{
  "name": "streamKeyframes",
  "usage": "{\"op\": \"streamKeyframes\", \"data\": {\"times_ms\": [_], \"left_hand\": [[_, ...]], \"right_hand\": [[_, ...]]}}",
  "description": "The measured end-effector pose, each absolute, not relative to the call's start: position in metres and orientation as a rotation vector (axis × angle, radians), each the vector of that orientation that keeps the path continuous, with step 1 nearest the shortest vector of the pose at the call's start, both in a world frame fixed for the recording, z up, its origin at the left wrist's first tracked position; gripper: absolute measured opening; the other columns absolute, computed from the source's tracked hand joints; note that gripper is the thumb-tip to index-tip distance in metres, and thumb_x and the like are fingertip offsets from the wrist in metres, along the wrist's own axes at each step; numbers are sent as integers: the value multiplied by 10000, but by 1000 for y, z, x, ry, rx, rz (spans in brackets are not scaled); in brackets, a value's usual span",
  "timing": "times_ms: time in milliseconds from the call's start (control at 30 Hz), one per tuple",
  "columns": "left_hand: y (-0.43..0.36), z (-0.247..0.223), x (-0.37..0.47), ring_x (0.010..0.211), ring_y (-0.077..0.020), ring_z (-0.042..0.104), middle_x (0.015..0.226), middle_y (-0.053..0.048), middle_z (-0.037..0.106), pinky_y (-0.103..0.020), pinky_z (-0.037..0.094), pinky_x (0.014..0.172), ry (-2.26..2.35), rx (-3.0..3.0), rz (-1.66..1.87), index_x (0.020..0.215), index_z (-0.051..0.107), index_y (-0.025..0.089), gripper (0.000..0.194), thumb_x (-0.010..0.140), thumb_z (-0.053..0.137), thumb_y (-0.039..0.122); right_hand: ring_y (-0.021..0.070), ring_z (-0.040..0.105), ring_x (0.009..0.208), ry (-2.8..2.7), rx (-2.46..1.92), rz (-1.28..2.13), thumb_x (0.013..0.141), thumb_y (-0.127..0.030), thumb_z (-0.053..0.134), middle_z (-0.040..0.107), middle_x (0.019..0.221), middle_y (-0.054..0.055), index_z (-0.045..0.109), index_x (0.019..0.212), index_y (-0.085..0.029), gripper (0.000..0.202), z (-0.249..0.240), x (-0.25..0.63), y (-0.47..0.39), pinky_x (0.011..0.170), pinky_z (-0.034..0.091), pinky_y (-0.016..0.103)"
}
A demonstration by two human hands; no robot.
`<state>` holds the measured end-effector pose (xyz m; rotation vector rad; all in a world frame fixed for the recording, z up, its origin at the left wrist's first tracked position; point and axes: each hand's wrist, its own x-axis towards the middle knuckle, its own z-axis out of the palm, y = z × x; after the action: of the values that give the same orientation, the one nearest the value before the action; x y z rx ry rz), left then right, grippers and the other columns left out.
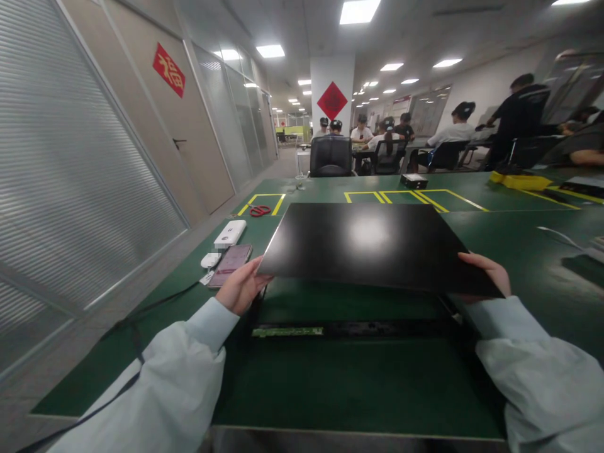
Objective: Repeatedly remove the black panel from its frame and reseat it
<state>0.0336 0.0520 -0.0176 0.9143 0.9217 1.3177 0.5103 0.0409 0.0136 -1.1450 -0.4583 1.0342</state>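
Observation:
A flat, glossy black screen panel (377,245) is held up above the table, tilted, with a ceiling light mirrored in it. My left hand (243,286) grips its left edge near the front corner. At the right edge, my right hand (488,274) is closed on the panel, its thumb on top and the other fingers mostly hidden underneath. Beneath the panel lies a thin black frame (377,328), largely covered by it. Along the frame's near side runs a green circuit strip (287,331).
On the green table (358,384), left of the panel, are a phone (231,264), a white device (230,233) and red scissors (260,211). Yellow tape outlines, a small black box (413,181) and a yellow object (523,181) lie farther back. Several people sit beyond.

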Motion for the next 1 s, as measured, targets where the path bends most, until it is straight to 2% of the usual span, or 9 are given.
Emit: {"op": "streamKeyframes", "data": {"times_ms": [67,133,200,267,433,633,800,900,1000], "left_hand": [[51,-15,33,1021,-309,772,1030,-100,820,-385,615,856,942,906,1277,1126,763,151,447,758,819,398],[50,-12,31,970,-311,781,1005,-84,824,-349,625,750,979,897,1265,1135,768,157,482,679,842,296],[50,-9,29,911,-295,786,992,-75,828,-314,616,685,1010,872,1296,1126,773,149,500,631,823,201],[50,-5,27,855,-272,784,981,-74,828,-289,600,642,1024,849,1348,1121,771,136,485,638,793,172],[48,0,26,817,-245,771,929,-42,818,-277,600,651,1039,851,1438,1095,760,158,457,639,790,160],[48,-7,24,743,-229,750,886,-16,790,-294,601,633,1063,848,1374,1076,702,181,484,605,808,142],[51,-17,17,717,-241,745,846,8,770,-342,618,649,1112,868,1276,1041,646,204,550,533,837,112],[52,-18,17,760,-254,756,842,16,766,-338,619,675,1145,898,1294,1041,662,198,591,488,846,107],[49,-17,23,729,-238,752,832,29,769,-325,611,661,1156,924,1313,1016,677,204,587,464,852,105]], "right_hand": [[289,787,841,-518,-1143,1101,676,-146,642,793,834,86,707,881,-201,223,13,502,38,762,653,376],[273,784,810,-612,-1161,1208,691,-150,664,800,857,72,730,935,-201,257,13,499,38,720,641,348],[250,773,748,-685,-1227,1339,690,-129,685,800,856,65,739,952,-195,275,13,498,39,664,622,319],[221,755,700,-713,-1294,1447,698,-107,681,799,850,65,739,947,-183,267,12,500,41,633,606,294],[158,722,655,-657,-1311,1360,744,-100,604,780,788,69,728,966,-167,263,8,504,48,568,566,222],[210,735,613,-702,-1470,1175,778,-124,614,784,734,108,632,1107,-192,336,5,511,49,557,564,273],[212,740,609,-764,-1520,1101,794,-164,604,787,714,96,628,1140,-202,348,1,516,49,546,551,266],[179,713,584,-816,-1557,1074,813,-191,591,792,721,95,659,1149,-201,343,-1,517,50,472,459,204],[122,573,455,-841,-1571,1011,804,-194,590,777,678,98,693,1098,-187,312,-1,517,50,401,329,185]]}}
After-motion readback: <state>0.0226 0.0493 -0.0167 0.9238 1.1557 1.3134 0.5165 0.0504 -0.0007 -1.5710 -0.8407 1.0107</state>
